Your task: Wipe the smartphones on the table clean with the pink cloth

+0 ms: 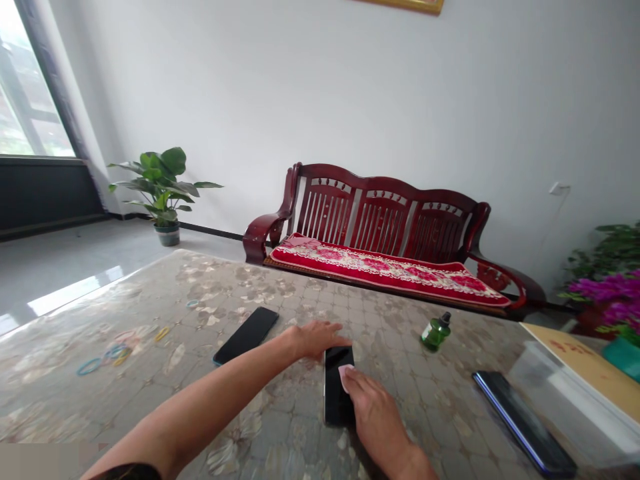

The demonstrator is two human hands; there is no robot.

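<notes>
A black smartphone lies face up on the patterned tablecloth in front of me. My right hand presses a small pale pink cloth against its screen, fingers closed over the cloth. At the phone's far end rests my left hand, its fingers stretched out across the top edge; whether the thumb grips the phone's side is hidden. To the left of my left forearm is a second dark phone, lying flat. A small green bottle with a black cap stands upright beyond my right hand.
Colourful rubber bands lie at the left of the table. On the right are a thick blue-edged phone and a clear plastic box. Behind the table stand a wooden bench and a potted plant.
</notes>
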